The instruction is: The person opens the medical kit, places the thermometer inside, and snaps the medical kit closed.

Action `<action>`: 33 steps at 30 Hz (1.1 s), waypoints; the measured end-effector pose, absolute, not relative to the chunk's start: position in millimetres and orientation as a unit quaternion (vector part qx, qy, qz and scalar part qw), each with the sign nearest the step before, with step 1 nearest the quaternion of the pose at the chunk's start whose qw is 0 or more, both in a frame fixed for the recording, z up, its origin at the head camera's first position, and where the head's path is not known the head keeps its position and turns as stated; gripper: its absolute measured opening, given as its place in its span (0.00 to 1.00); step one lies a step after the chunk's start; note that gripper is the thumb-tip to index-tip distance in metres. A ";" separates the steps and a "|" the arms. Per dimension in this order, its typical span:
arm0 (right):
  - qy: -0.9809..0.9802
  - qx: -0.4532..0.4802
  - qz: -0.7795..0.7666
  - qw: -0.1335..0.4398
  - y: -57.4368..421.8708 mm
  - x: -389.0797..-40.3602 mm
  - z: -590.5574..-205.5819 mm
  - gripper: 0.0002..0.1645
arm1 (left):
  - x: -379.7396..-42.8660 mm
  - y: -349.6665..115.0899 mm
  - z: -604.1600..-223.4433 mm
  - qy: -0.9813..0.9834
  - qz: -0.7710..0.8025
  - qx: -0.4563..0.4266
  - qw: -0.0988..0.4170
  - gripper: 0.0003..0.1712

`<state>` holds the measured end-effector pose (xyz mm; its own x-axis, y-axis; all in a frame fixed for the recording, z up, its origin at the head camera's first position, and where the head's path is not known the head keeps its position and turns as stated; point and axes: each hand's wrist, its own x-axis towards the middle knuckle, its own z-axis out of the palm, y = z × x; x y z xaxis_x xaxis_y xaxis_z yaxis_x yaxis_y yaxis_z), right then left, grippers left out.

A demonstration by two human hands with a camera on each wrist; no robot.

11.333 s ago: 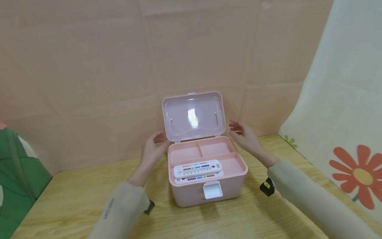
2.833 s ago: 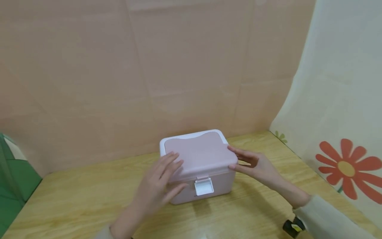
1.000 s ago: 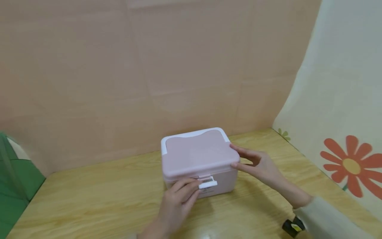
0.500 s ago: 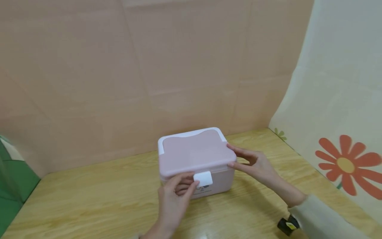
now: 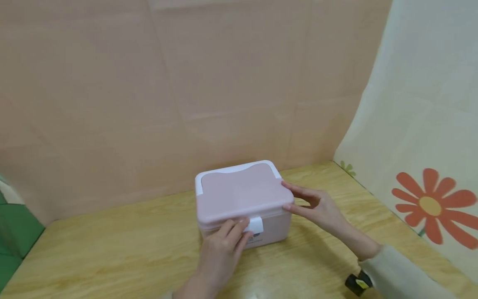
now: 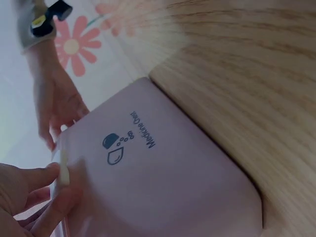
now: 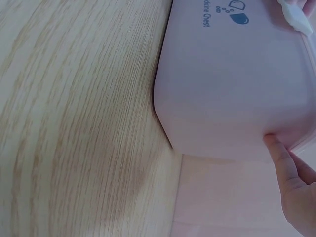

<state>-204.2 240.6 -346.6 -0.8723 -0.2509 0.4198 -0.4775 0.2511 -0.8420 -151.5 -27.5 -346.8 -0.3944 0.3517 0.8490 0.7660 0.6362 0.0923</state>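
A pink plastic medicine box (image 5: 242, 189) with a white-trimmed top stands on the wooden table, its lid down. "Medicine Chest" and a capsule print (image 6: 116, 148) mark its front. My left hand (image 5: 224, 249) is at the front, pinching the white latch (image 5: 255, 225) between thumb and fingers; the latch lies over the seam of lid and body. At the right end, my right hand (image 5: 323, 209) rests its fairly straight thumb and fingers against the side and lid edge. In the right wrist view, one fingertip (image 7: 270, 139) touches the side wall. The box's contents are hidden.
The wooden table (image 5: 123, 245) stretches out around the box. Behind it hangs a pinkish-beige cloth (image 5: 231, 83), and a white cloth with a red flower (image 5: 429, 205) hangs on the right. Green fabric (image 5: 18, 232) shows at the left edge.
Since the oldest frame, the lid has come down over the compartments and the two white strips inside. My left hand took hold of the hanging latch and turned it up against the front. The right hand stayed.
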 end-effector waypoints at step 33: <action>-0.778 0.236 0.575 0.093 249.5 -201.4 -331.5 0.32 | -154.9 -30.2 -319.2 -0.755 -0.177 -0.415 0.475 0.18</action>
